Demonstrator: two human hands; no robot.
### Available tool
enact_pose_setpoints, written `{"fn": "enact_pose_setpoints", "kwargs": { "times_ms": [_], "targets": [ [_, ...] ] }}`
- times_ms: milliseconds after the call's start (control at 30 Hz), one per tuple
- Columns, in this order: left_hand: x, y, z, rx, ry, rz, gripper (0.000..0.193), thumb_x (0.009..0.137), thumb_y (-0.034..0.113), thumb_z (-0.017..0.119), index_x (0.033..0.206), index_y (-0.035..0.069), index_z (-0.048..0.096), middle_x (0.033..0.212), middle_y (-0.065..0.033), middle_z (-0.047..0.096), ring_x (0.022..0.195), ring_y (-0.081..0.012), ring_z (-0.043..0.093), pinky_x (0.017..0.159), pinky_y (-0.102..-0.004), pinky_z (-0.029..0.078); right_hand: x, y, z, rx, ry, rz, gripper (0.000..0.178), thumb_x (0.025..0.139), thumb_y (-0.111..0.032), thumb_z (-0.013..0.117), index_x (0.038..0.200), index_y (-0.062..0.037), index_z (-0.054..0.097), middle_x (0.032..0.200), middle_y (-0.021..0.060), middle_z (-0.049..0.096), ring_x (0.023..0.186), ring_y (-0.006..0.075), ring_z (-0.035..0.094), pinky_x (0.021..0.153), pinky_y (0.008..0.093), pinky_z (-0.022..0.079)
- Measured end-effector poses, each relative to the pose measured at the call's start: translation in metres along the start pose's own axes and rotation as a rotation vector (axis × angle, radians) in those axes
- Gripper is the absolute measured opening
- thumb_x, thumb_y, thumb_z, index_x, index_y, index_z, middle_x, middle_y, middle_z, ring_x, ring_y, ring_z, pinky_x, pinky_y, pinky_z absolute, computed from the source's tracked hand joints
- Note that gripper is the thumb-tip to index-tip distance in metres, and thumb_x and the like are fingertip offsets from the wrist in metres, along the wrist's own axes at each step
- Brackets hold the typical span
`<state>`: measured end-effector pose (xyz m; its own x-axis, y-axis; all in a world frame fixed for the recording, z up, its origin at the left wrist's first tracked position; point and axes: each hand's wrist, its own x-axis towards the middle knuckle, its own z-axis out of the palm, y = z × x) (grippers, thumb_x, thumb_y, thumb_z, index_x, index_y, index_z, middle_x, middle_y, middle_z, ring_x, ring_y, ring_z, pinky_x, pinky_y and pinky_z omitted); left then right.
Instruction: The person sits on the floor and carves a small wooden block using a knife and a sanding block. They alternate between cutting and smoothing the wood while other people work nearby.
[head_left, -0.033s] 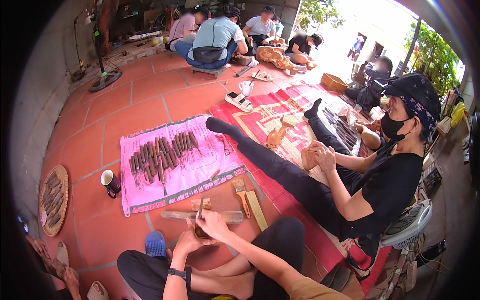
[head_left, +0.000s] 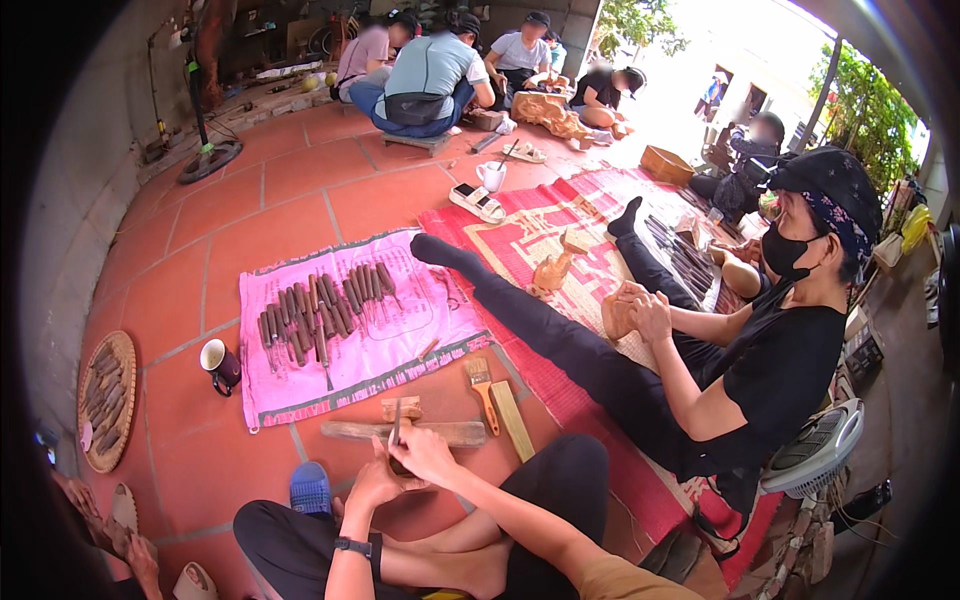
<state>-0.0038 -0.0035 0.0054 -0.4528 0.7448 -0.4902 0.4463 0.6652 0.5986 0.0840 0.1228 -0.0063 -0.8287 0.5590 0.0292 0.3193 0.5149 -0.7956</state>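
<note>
Here, my right hand [head_left: 425, 455] clasped a slim, straight, greyish tool [head_left: 397, 421]; my left hand [head_left: 374, 483], just beside it, gripped a mostly hidden dark piece [head_left: 399, 467], apparently for steadiness.

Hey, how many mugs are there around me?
2: a dark mug left of the pink sheet, and a white mug farther off, near a white sandal. Others may be hidden from view.

Slim tool [head_left: 397, 417]: narrow, straight, greyish where it shows; held with its upper end pointing to 12 o'clock, the lower part hidden.
Dark piece [head_left: 399, 467]: brownish, held at 6 o'clock from the slim tool, mostly covered; its full shape I cannot tell.
</note>
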Motion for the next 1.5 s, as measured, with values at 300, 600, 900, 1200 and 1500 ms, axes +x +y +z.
{"fn": "enact_pose_setpoints", "kwargs": {
  "times_ms": [300, 600, 900, 1200, 1500],
  "targets": [
    [-0.003, 0.004, -0.003, 0.004, 0.009, 0.005, 0.153, 0.053, 0.069, 0.084, 0.147, -0.019, 0.002, 0.121, -0.0295, 0.063, 0.115, -0.0394, 0.062, 0.095, -0.0399, 0.051, -0.006, 0.007, -0.004, 0.129, -0.072, -0.073, 0.014, 0.085, -0.019, 0.067, 0.092, -0.0062, 0.067, 0.081, 0.0173, 0.069, 0.073, 0.0342, 0.068, 0.064, 0.0437, 0.052],
    [-0.006, 0.011, -0.005, -0.058, 0.009, 0.033, 0.148, 0.056, 0.066, 0.085, 0.146, -0.019, 0.004, 0.126, -0.0285, 0.061, 0.12, -0.0386, 0.059, 0.099, -0.0385, 0.048, 0.004, 0.019, -0.013, 0.252, -0.096, -0.018, 0.014, 0.082, -0.015, 0.071, 0.089, -0.0039, 0.068, 0.077, 0.0135, 0.069, 0.072, 0.0247, 0.068, 0.067, 0.0374, 0.051],
    [-0.002, 0.003, -0.003, -0.122, 0.022, 0.079, 0.138, 0.058, 0.058, 0.086, 0.149, -0.013, 0.01, 0.133, -0.033, 0.053, 0.125, -0.0409, 0.054, 0.105, -0.0424, 0.043, 0.016, 0.042, -0.029, 0.693, 0.001, 0.055, 0.006, 0.089, -0.007, 0.067, 0.089, -0.002, 0.07, 0.084, 0.0016, 0.069, 0.081, 0.0089, 0.062, 0.074, 0.0261, 0.051],
    [-0.003, -0.02, -0.011, -0.162, -0.073, 0.072, 0.125, 0.06, 0.054, 0.085, 0.147, -0.014, 0.026, 0.14, -0.0305, 0.049, 0.134, -0.036, 0.047, 0.112, -0.0379, 0.036, 0.012, 0.049, -0.034, 0.727, -0.065, 0.078, 0.01, 0.086, 0.002, 0.069, 0.093, -0.003, 0.064, 0.083, -0.0006, 0.064, 0.078, 0.0085, 0.06, 0.073, 0.0256, 0.049],
    [-0.004, 0.0, -0.008, -0.167, 0.06, 0.114, 0.121, 0.06, 0.05, 0.084, 0.148, -0.01, 0.027, 0.125, -0.0302, 0.06, 0.121, -0.0388, 0.058, 0.102, -0.0412, 0.045, 0.021, 0.054, -0.016, 0.639, -0.163, 0.033, 0.013, 0.084, 0.005, 0.069, 0.09, -0.0034, 0.061, 0.08, -0.0017, 0.063, 0.077, 0.0069, 0.058, 0.072, 0.0261, 0.049]
  ]
}}
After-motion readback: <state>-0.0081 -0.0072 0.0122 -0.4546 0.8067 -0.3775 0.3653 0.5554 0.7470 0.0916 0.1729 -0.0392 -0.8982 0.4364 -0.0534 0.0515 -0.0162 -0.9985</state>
